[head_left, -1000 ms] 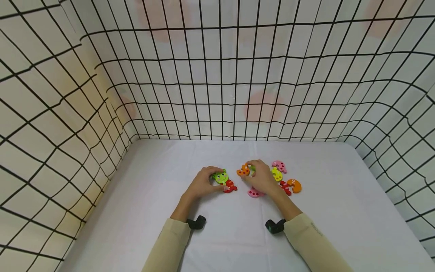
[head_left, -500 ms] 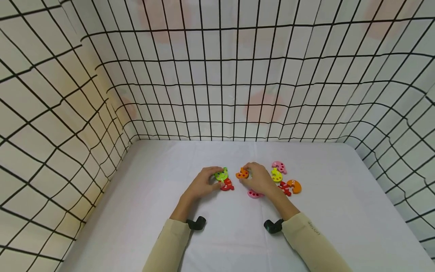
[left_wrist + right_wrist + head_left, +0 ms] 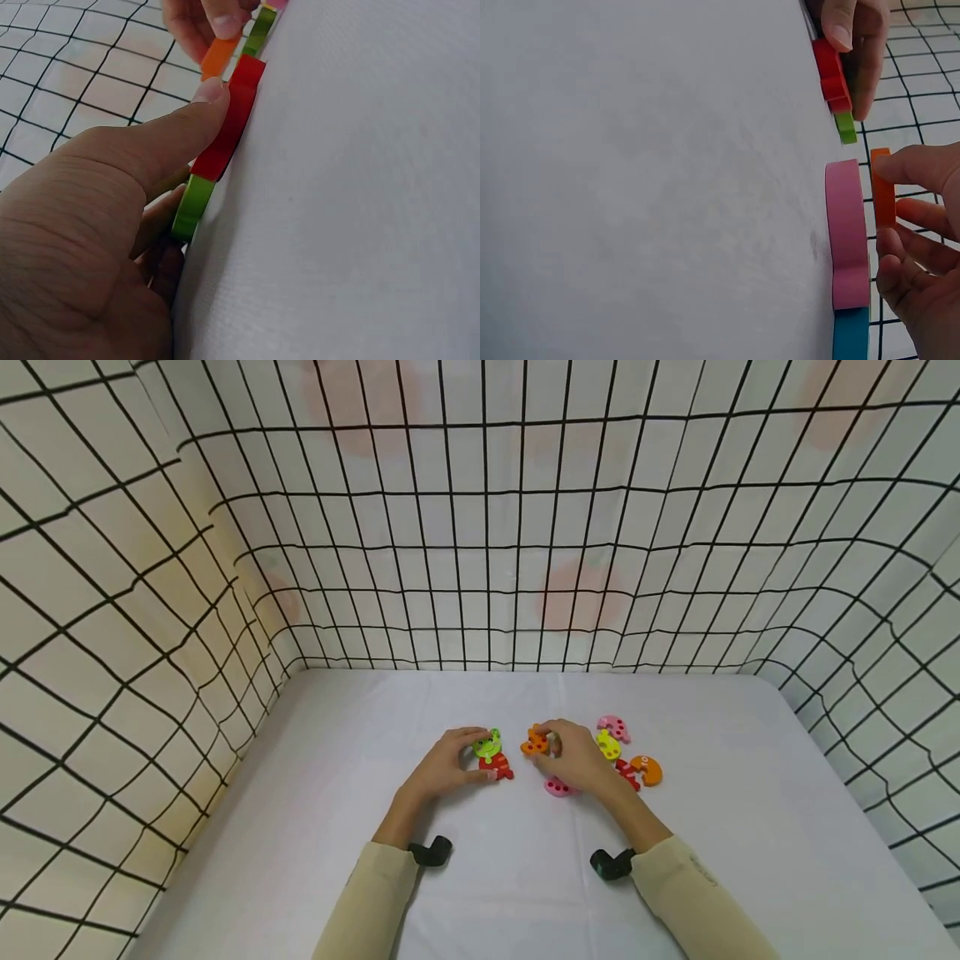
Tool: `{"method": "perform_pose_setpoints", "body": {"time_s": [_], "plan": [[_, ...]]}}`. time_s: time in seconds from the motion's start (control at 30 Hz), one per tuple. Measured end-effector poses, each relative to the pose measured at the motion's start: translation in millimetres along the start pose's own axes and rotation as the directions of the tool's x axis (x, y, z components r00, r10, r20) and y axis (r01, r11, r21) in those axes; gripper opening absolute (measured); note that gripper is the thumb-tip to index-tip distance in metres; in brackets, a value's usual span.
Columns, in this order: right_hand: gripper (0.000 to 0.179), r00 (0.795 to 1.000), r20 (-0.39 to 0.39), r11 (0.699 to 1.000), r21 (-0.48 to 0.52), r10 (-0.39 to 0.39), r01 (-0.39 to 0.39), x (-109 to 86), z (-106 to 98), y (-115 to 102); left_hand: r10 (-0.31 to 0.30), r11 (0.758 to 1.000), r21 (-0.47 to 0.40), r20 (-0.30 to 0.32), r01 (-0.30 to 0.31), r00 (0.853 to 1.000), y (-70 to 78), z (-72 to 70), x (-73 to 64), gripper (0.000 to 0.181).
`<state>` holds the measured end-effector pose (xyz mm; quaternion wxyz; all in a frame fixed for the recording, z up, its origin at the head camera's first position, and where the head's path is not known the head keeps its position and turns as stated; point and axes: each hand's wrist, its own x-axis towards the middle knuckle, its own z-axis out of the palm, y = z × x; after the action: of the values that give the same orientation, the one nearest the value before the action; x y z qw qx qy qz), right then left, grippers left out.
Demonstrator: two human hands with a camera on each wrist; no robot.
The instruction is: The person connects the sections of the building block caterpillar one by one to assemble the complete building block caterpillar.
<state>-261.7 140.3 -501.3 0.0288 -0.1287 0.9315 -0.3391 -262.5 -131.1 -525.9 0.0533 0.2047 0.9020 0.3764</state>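
A left hand (image 3: 442, 767) grips a red piece (image 3: 498, 765) and green piece (image 3: 488, 747) as the right hand (image 3: 577, 760) pinches an orange piece (image 3: 534, 744) that a slackened pinch could drop.

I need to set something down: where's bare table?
The table is bare between the left hand and left mesh, right of the orange number-10 piece, and between the sleeves. Crowded: from the left hand across the right hand to that orange piece.
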Motion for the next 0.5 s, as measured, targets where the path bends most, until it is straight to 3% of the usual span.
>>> {"method": "perform_pose_setpoints", "body": {"time_s": [0.5], "plan": [[0.049, 0.993, 0.016, 0.991, 0.070, -0.113, 0.112, -25.4, 6, -17, 0.038, 0.999, -0.014, -0.013, -0.038, 0.999, -1.2, -2.4, 0.6, 0.061]]}}
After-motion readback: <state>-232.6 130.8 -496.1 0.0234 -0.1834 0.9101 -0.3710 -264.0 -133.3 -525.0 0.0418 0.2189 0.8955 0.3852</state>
